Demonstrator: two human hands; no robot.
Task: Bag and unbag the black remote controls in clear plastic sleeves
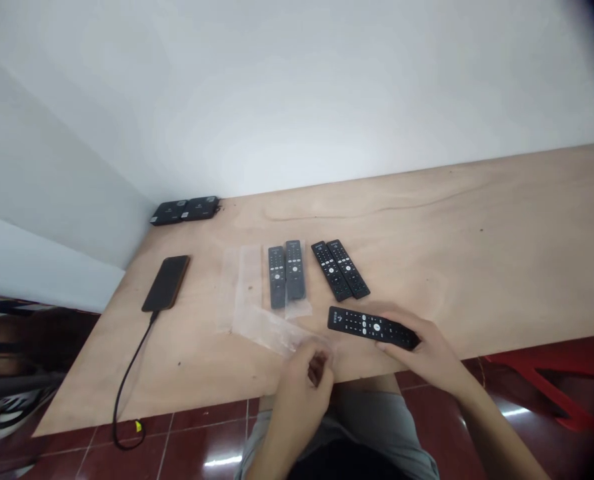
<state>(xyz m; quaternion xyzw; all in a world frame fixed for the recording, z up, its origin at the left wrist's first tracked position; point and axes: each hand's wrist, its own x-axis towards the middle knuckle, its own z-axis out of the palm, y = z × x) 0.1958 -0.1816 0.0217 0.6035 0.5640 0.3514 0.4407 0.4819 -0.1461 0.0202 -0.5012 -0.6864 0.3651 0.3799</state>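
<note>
My right hand [421, 347] is closed around the lower end of a black remote control [353, 321], held over the table with its buttons facing up. Near the table's front edge, my left hand [304, 373] pinches the end of a clear plastic sleeve [271, 331]. Two remotes in clear sleeves, a left one [277, 280] and a right one [295, 267], lie side by side beyond my left hand. To their right lie two bare black remotes [331, 270] [349, 269], slanted and touching. More flat plastic sleeves [249, 277] lie to the left.
A phone [167, 283] lies on the wooden table [451, 260] at left, its black cable [127, 377] hanging over the front edge. Two black boxes [169, 212] [200, 208] stand in the back left corner by the white wall [301, 100]. A red chair [557, 373] is at right.
</note>
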